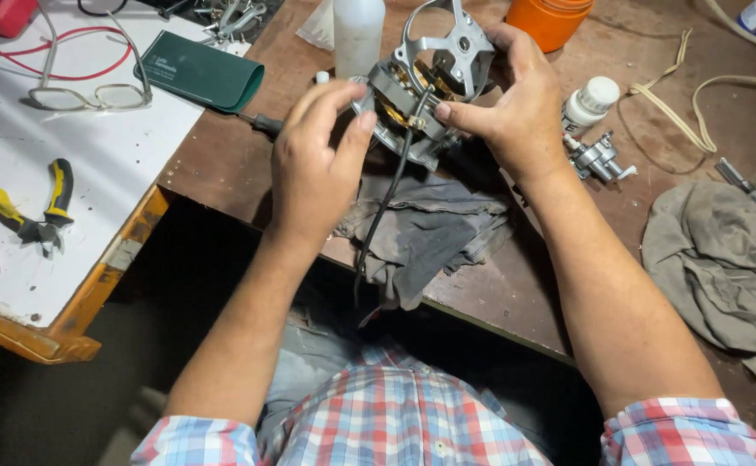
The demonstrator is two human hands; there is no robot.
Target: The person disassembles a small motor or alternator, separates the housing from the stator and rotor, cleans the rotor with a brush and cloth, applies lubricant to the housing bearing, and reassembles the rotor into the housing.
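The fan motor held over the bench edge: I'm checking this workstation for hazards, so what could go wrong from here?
The fan motor is gripped by left hand and right hand above a dark rag near the bench edge; a slip might drop it. Its black cable dangles off the edge and could snag.

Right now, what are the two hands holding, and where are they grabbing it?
Both hold a small electric motor. The left hand pinches its left edge; the right hand grips its right side, by the metal frame.

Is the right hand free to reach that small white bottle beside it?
Probably not at once: the right hand grips the motor. The white bottle stands unobstructed just beyond its knuckles.
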